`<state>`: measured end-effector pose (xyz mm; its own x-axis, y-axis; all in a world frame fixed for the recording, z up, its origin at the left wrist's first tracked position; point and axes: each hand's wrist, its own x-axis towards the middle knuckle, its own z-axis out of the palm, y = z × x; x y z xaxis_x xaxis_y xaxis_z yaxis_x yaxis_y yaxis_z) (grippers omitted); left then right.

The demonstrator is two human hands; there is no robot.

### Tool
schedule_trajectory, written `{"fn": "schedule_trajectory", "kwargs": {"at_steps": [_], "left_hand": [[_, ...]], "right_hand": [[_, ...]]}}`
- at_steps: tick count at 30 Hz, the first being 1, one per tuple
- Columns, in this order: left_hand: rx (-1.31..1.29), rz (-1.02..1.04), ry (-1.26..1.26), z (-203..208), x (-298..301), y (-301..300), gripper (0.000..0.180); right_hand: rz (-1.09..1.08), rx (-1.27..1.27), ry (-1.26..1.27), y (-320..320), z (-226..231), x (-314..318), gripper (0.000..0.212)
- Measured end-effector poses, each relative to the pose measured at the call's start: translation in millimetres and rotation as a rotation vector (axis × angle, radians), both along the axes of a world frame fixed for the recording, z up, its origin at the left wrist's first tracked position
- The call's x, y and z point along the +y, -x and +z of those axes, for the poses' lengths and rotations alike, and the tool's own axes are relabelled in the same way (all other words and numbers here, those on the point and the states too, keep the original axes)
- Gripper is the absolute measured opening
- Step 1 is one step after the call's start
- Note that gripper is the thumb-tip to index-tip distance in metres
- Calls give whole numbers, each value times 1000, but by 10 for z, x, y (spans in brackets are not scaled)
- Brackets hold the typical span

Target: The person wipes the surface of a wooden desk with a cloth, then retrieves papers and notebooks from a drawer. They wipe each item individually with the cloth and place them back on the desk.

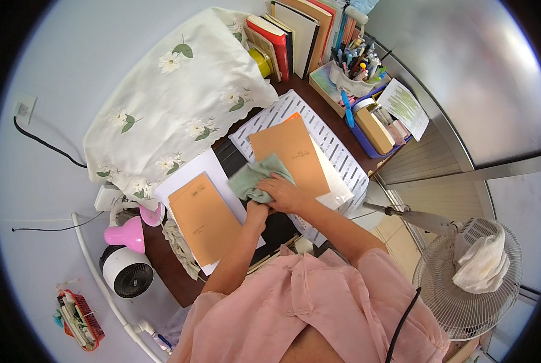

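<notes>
A pale green cloth (253,178) lies bunched over a dark strip between two stacks of paper. My right hand (279,191) has its fingers bent over the cloth's right side and grips it. My left hand (257,214) is closed just below the cloth, close to my right hand; what its fingers hold is hidden. To the left, a brown-covered notebook (203,218) rests on white sheets. Right of the cloth, another brown-covered notebook (298,154) overlaps a patterned white sheet (343,158). A black surface (275,233) shows beneath my hands.
A flowered white cover (161,103) drapes over something at the back left. Books (282,48), a pen holder (352,78) and a blue basket (370,147) line the back right. A pink lamp (125,235), small fan (128,275) and large fan (440,281) flank the desk.
</notes>
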<state>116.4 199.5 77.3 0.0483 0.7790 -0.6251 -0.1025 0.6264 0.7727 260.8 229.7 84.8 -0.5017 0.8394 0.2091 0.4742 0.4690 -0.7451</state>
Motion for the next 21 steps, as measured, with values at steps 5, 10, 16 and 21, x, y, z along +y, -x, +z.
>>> {"fn": "schedule_trajectory", "kwargs": {"at_steps": [5, 10, 16, 21], "left_hand": [[-105, 43, 129, -108, -100, 49, 28], [-150, 48, 135, 14, -26, -81, 22], [-43, 88, -142, 211, -285, 330, 23], [50, 298, -232, 683, -813, 1074, 23]], "right_hand": [[-356, -256, -129, -628, -2, -457, 56], [-587, -221, -123, -570, -115, -364, 60], [-528, 30, -90, -618, 68, -884, 47], [-1050, 368, 66, -1112, -115, -863, 41]]}}
